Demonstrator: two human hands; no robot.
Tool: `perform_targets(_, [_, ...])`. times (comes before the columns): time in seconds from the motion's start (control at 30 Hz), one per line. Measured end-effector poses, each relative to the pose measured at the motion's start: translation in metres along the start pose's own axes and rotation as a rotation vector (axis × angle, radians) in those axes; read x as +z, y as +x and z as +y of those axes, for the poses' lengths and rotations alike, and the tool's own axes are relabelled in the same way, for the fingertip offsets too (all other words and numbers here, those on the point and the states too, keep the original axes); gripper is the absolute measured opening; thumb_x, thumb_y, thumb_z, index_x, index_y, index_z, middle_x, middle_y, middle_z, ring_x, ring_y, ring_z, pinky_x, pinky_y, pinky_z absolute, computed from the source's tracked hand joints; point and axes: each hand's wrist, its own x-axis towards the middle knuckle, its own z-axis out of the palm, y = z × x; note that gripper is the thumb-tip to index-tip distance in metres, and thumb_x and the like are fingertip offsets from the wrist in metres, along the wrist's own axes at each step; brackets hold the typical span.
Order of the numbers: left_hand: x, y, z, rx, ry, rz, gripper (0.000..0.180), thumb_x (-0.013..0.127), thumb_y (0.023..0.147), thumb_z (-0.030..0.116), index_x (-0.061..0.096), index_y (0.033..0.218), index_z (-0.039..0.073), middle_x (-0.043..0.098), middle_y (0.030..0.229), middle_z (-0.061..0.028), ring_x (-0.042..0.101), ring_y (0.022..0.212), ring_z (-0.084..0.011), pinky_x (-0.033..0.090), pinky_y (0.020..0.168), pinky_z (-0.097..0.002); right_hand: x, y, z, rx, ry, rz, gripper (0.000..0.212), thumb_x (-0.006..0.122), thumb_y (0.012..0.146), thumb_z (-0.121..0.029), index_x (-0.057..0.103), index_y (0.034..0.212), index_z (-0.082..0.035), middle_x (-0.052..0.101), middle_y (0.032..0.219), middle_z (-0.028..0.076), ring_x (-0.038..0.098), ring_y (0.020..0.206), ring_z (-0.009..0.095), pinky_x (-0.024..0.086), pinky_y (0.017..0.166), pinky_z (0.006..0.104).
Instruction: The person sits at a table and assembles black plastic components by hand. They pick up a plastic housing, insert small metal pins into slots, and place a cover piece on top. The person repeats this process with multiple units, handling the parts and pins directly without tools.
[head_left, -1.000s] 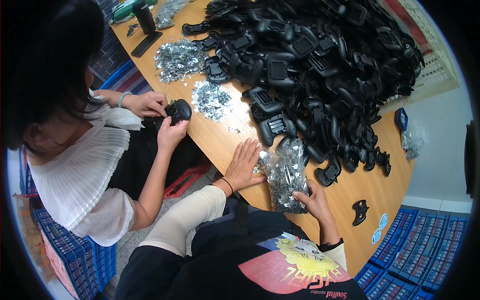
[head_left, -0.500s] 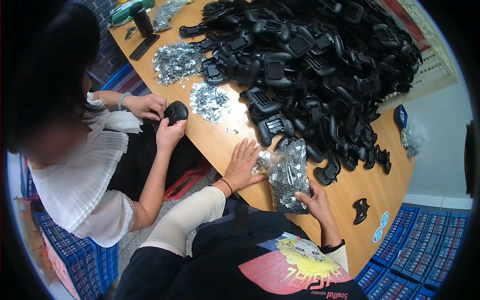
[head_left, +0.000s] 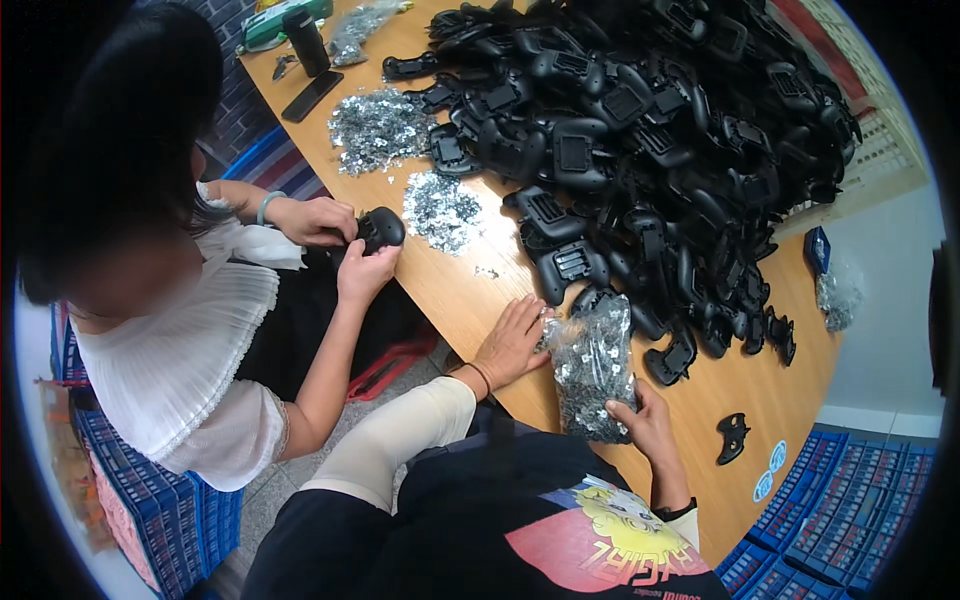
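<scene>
A clear plastic bag full of small silver metal pieces (head_left: 592, 375) lies on the wooden table in front of me. My right hand (head_left: 645, 420) grips the lower right side of this bag, thumb on top and fingers hidden underneath. Flat on the table beside the bag's upper left end, my left hand (head_left: 512, 345) has its fingers stretched out. A few silver pieces show between its fingertips and the bag. Just beyond the bag begins a large heap of black game controller shells (head_left: 575, 265).
At my left a co-worker's hands (head_left: 345, 235) hold a black controller shell (head_left: 380, 230). Two piles of silver pieces (head_left: 440, 212) lie on the table (head_left: 465, 300) near them. A single black part (head_left: 733, 438) sits at right. Blue crates (head_left: 860, 500) stand on the floor.
The whole scene has shifted slightly right and down in the picture. My left hand stays flat beside the bag, and my right hand keeps its grip.
</scene>
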Motion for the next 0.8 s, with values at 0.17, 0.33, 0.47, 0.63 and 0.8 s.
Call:
perform_targets(0.17, [-0.015, 0.002, 0.006, -0.002, -0.072, 0.004, 0.074, 0.071, 0.07, 0.036, 0.041, 0.129, 0.004, 0.035, 0.134, -0.0209, 0.03, 0.128, -0.0384, 0.023, 0.108, -0.0464, -0.001, -0.003, -0.018, -0.015, -0.24, 0.066, 0.019, 0.068, 0.074, -0.009, 0.057, 0.085, 0.001, 0.056, 0.07, 0.003, 0.051, 0.066, 0.009, 0.041, 0.06, 0.0252])
perform_targets(0.33, [-0.013, 0.003, 0.007, -0.004, -0.099, 0.044, 0.08, 0.072, 0.068, 0.039, 0.039, 0.131, 0.004, 0.034, 0.134, -0.0211, 0.03, 0.128, -0.0389, 0.024, 0.108, -0.0469, 0.006, -0.002, -0.02, -0.112, -0.18, 0.128, 0.021, 0.069, 0.074, -0.015, 0.057, 0.081, 0.0, 0.054, 0.065, 0.005, 0.049, 0.06, 0.011, 0.04, 0.056, 0.0276])
perform_targets(0.47, [-0.011, 0.003, 0.006, -0.005, -0.077, 0.022, 0.083, 0.073, 0.067, 0.04, 0.037, 0.131, 0.002, 0.034, 0.135, -0.0212, 0.029, 0.128, -0.0389, 0.023, 0.108, -0.0462, 0.006, 0.004, -0.012, -0.104, -0.024, 0.062, 0.019, 0.066, 0.077, -0.01, 0.058, 0.09, 0.0, 0.058, 0.077, 0.002, 0.051, 0.07, 0.008, 0.042, 0.064, 0.0247])
perform_targets(0.63, [-0.015, 0.004, 0.007, -0.022, -0.094, -0.005, 0.083, 0.072, 0.069, 0.039, 0.035, 0.132, 0.0, 0.033, 0.136, -0.0208, 0.028, 0.129, -0.0381, 0.022, 0.108, -0.0459, 0.003, 0.005, 0.017, -0.026, 0.157, 0.037, 0.023, 0.066, 0.077, -0.01, 0.058, 0.097, 0.0, 0.058, 0.082, 0.0, 0.051, 0.074, 0.008, 0.042, 0.069, 0.0242])
perform_targets(0.8, [-0.012, 0.003, 0.007, -0.015, -0.082, -0.011, 0.081, 0.069, 0.071, 0.041, 0.035, 0.132, 0.0, 0.034, 0.136, -0.0202, 0.029, 0.129, -0.037, 0.022, 0.108, -0.0459, -0.001, -0.004, 0.05, 0.013, 0.343, 0.056, 0.03, 0.067, 0.077, -0.01, 0.057, 0.103, -0.001, 0.059, 0.089, 0.0, 0.053, 0.079, 0.009, 0.043, 0.073, 0.025])
